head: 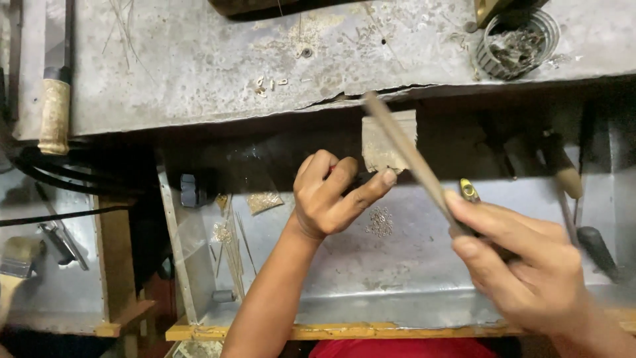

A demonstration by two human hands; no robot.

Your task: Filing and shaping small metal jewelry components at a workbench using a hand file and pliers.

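Both hands are seen above a shallow grey sheet-metal tray (397, 278) set below the worn grey metal table (199, 66). The left hand (331, 195) is curled shut, its fingertips pinched against a small pale wooden block (384, 142) that juts from the table edge; what is pinched is too small to be made out. The right hand (523, 265) is closed around a long thin metal file (407, 156) (blurred), which is held slanting up across the block. A little heap of tiny metal bits (379, 222) lies on the tray beneath the left hand. A round ribbed metal cup (517, 43) stands on the table, well apart.
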